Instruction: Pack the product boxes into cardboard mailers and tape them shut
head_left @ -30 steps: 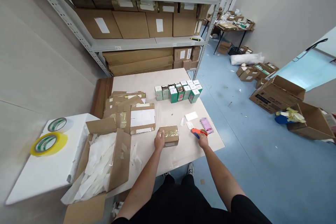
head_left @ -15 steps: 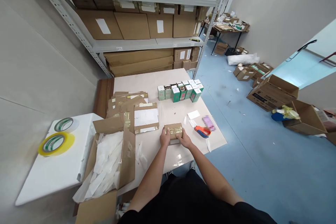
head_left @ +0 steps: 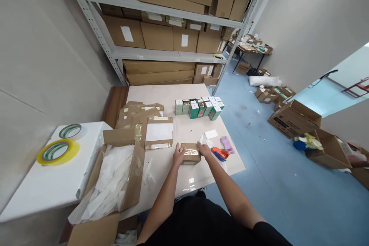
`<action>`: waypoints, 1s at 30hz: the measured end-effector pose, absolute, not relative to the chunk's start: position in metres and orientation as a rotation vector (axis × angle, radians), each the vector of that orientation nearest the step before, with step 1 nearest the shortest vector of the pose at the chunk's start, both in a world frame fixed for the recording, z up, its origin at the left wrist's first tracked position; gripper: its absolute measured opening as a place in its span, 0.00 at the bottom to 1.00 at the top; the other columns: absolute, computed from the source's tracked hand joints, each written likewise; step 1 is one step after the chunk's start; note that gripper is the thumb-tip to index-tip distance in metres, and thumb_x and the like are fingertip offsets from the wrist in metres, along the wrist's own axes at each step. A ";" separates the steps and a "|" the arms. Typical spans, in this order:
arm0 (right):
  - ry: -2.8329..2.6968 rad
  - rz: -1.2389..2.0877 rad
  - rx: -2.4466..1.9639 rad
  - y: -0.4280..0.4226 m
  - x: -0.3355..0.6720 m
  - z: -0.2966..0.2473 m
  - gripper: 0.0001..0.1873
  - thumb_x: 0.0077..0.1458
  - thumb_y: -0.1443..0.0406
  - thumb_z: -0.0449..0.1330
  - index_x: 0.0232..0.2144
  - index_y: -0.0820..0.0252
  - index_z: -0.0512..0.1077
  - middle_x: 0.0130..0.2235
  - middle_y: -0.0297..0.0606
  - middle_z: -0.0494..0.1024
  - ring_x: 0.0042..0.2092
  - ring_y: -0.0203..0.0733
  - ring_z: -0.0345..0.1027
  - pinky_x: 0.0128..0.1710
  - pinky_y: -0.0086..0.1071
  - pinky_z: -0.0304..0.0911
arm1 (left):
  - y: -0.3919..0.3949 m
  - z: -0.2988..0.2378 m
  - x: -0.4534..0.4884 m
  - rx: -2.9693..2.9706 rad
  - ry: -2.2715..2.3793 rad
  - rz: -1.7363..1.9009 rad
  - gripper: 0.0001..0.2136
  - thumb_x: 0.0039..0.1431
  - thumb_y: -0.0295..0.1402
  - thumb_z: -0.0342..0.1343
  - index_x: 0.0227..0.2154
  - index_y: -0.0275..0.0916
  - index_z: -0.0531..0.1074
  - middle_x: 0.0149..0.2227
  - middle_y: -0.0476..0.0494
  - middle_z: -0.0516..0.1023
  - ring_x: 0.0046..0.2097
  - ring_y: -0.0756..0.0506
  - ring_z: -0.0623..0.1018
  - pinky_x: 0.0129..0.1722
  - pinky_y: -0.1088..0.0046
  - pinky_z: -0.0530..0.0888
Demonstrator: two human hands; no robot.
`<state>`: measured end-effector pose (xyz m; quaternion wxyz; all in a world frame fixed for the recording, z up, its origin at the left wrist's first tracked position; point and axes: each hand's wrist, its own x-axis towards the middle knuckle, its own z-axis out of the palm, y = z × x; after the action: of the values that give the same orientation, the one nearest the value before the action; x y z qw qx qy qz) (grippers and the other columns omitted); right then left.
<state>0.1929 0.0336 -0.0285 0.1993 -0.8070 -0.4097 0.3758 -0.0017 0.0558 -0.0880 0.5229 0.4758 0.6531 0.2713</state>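
A small brown cardboard box [head_left: 190,153] with shiny clear tape across its top lies near the front of the pale table [head_left: 170,96]. My left hand [head_left: 178,156] grips its left end and my right hand [head_left: 204,149] is closed on its right end. An orange and blue tape dispenser [head_left: 219,153] rests on the table just right of my right hand, with white slips [head_left: 211,134] and a pink item [head_left: 227,144] nearby.
A cluster of green and white cartons [head_left: 198,107] stands mid-table. Flattened cardboard boxes [head_left: 145,125] lie at left. An open box of white wrappers [head_left: 111,178] sits at front left, beside two tape rolls [head_left: 57,150] on a white surface. Shelving with boxes [head_left: 161,34] stands behind.
My right hand let go of the tape dispenser and came to the box's right side. Both hands now hold the box, which sits slightly further from me.
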 end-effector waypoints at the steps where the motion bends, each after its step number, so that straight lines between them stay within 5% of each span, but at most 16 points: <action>1: -1.099 1.036 -2.257 0.033 0.194 -0.027 0.33 0.65 0.42 0.46 0.33 0.61 0.77 0.36 0.49 0.83 0.39 0.50 0.78 0.38 0.35 0.68 | 0.058 -0.084 -0.001 1.129 1.502 0.691 0.40 0.63 0.46 0.61 0.73 0.43 0.51 0.63 0.37 0.75 0.63 0.40 0.75 0.60 0.66 0.72; 7: -0.960 0.916 -2.208 0.028 0.205 -0.029 0.26 0.64 0.45 0.48 0.39 0.58 0.74 0.42 0.45 0.83 0.44 0.49 0.77 0.41 0.34 0.69 | 0.067 -0.071 0.009 1.121 1.157 0.883 0.48 0.60 0.31 0.62 0.75 0.48 0.38 0.67 0.37 0.69 0.64 0.43 0.73 0.61 0.66 0.72; 11: -1.049 1.022 -2.268 0.022 0.217 -0.050 0.21 0.61 0.51 0.57 0.46 0.59 0.75 0.49 0.45 0.82 0.51 0.50 0.76 0.48 0.35 0.69 | 0.060 -0.081 0.018 1.134 1.378 0.758 0.47 0.55 0.25 0.62 0.74 0.45 0.46 0.69 0.35 0.65 0.68 0.39 0.68 0.63 0.63 0.70; 17: -1.161 0.954 -2.146 0.029 0.245 -0.066 0.27 0.62 0.57 0.55 0.62 0.57 0.68 0.60 0.44 0.76 0.60 0.49 0.72 0.56 0.37 0.67 | 0.059 -0.080 0.038 1.249 1.532 0.733 0.37 0.60 0.28 0.57 0.72 0.44 0.54 0.71 0.42 0.62 0.72 0.41 0.62 0.69 0.63 0.63; 22: -1.170 0.917 -2.116 0.061 0.289 -0.054 0.30 0.62 0.60 0.55 0.66 0.56 0.65 0.61 0.43 0.75 0.62 0.49 0.68 0.57 0.36 0.67 | 0.093 -0.057 0.085 1.305 1.509 0.778 0.34 0.62 0.23 0.49 0.72 0.44 0.55 0.68 0.42 0.68 0.69 0.43 0.67 0.65 0.65 0.69; 30: -1.144 0.919 -2.302 0.115 0.381 -0.094 0.32 0.63 0.57 0.56 0.66 0.61 0.64 0.64 0.49 0.71 0.63 0.51 0.66 0.57 0.36 0.64 | 0.117 -0.058 0.178 1.357 1.484 0.687 0.30 0.61 0.25 0.53 0.68 0.44 0.63 0.66 0.39 0.70 0.65 0.39 0.72 0.58 0.62 0.75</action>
<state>0.3808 0.1147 -0.0940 0.2044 -0.8254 -0.4103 0.3297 0.1782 0.1171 -0.0582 0.4866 0.5579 0.6101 0.2825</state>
